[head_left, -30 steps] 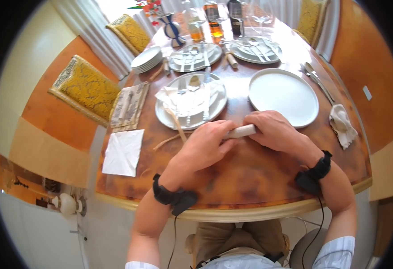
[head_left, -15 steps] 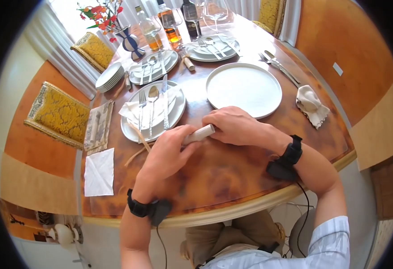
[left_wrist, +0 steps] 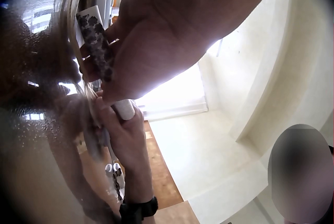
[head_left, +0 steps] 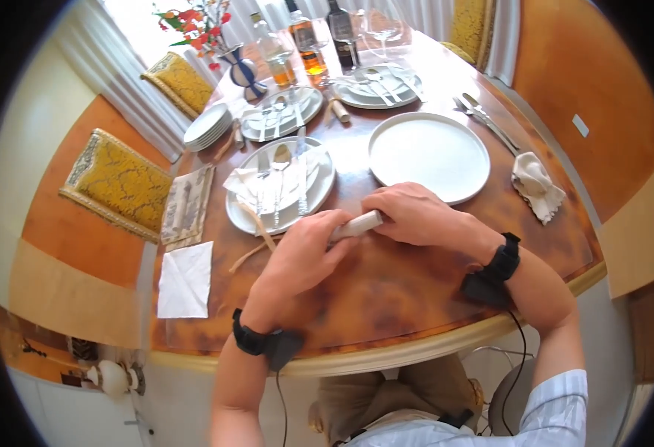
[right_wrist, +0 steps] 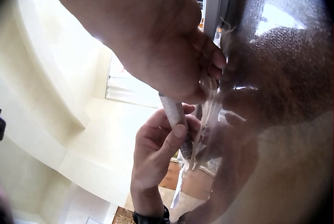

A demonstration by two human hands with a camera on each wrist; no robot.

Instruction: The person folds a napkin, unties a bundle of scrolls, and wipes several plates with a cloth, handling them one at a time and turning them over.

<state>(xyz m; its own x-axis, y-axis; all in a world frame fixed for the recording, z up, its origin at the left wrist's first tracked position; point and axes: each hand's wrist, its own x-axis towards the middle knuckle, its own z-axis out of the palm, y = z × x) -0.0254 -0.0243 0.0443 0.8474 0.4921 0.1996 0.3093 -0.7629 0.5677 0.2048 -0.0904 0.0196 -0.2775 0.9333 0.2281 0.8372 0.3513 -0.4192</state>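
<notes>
My left hand (head_left: 301,255) grips a rolled napkin (head_left: 361,223) over the near part of the table. Dark floral print shows on one end of the roll (left_wrist: 95,33) in the left wrist view; its other end is pale. Beside that pale end, my right hand (head_left: 418,216) has its fingers curled down. The right wrist view shows a strip of raffia (right_wrist: 210,110) running from these fingers along the roll, close over the glossy tabletop. In the head view its tan tail (head_left: 248,259) pokes out left of my left hand, next to a set plate (head_left: 237,205).
A bare white plate (head_left: 429,158) stands just beyond my right hand. Cutlery (head_left: 491,123) and a bunched napkin (head_left: 535,182) lie at right. A white napkin (head_left: 185,281) and folded patterned cloths (head_left: 187,205) lie left. Bottles (head_left: 308,41), stemmed glasses and a vase (head_left: 246,74) stand farther back.
The head view has swung, so the table setting sits farther left than a second ago. Both hands stay together at the napkin roll, with little change in their grip.
</notes>
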